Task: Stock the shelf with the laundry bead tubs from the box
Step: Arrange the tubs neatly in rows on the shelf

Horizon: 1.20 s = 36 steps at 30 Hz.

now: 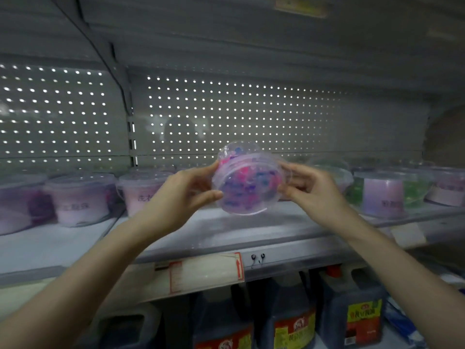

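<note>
Tub (pixel 247 183) above shelf (pixel 226 230), other tubs (pixel 80 200) either side

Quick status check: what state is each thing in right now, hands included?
bead tub, tilted, off the shelf, held between both hands.
left hand, fingers curled round the tub's left side.
right hand, fingers pinching its right side.
shelf, bare under the tub.
lavender tubs, upright, lidded, at left.
green tub, upright, lidded, at right.
jugs, upright, one level down.

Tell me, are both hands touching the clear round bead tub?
Touching. The head view shows the left hand and right hand pinching opposite sides of the clear round plastic tub.
</note>
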### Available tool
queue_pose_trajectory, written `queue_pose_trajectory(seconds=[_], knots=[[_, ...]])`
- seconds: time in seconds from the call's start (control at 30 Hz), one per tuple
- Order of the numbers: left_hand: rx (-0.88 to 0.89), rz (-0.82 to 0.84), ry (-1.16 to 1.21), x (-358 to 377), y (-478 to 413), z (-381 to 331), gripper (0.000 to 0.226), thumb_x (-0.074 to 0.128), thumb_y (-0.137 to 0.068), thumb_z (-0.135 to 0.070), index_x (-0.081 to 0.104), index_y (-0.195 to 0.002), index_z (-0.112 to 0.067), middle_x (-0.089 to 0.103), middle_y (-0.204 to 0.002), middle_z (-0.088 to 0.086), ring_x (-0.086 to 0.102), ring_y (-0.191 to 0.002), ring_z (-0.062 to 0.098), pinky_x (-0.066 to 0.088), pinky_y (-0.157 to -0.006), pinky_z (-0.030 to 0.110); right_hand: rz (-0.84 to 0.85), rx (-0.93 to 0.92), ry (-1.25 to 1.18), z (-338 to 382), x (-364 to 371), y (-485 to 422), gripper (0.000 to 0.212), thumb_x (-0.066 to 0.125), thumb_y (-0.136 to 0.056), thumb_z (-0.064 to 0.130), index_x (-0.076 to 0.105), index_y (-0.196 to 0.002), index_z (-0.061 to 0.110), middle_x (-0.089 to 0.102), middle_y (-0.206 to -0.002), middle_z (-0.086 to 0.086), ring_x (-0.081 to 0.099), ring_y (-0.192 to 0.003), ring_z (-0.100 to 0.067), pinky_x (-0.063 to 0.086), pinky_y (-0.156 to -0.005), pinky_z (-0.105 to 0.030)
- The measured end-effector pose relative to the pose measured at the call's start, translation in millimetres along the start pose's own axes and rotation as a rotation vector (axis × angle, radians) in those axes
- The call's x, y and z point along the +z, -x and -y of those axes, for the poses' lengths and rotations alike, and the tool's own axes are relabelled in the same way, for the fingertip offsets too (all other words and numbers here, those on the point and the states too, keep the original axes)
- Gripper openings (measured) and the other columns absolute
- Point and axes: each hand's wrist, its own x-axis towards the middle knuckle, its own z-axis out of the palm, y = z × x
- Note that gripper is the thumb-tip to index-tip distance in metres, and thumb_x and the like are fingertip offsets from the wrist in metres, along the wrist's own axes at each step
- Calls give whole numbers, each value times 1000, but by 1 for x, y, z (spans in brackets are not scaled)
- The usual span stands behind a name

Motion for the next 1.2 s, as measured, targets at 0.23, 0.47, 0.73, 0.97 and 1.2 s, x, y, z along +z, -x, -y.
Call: queue_pose_trajectory(seconds=[0.23,0.47,0.73,0.97,1.2], knots=[[-122,-66,-71,-35,26,12,37,50,-79,-51,67,-106,-34,62,-95,-5,62,-89,3,48,-84,17,2,-35,-62,12,45,-22,43,59,-89,7,53,-126,29,73,-69,4,70,-74,-5,53,-65,-16],[-148,-10,96,-48,40,21,36,46,-88,-41,68,-106,-20,71,-99,-19,62,-97,-9,46,-82,8,-58,-11,-35,10,70,-40,20,63,-88,19,62,-102,33,72,-65,10,69,-68,-4,53,-67,-22],[-245,123,49,-49,39,27,38,45,-87,-46,59,-117,-27,69,-103,-10,64,-92,2,48,-85,17,-24,84,60,-6,78,-47,12,58,-91,24,69,-96,26,73,-90,7,69,-84,-13,53,-88,-39],[-389,83,51,-44,33,29,44,43,-96,-34,37,-138,-21,66,-108,0,63,-97,13,43,-72,9,106,122,74,0,81,-41,30,48,-96,26,57,-125,21,69,-108,-7,66,-94,-20,49,-80,-19],[-434,131,9,-46,36,37,62,47,-96,-29,19,-149,-16,56,-112,-6,56,-101,9,39,-83,12,204,203,169,-3,82,-33,51,57,-92,29,43,-139,18,65,-93,16,62,-78,5,46,-74,-11]])
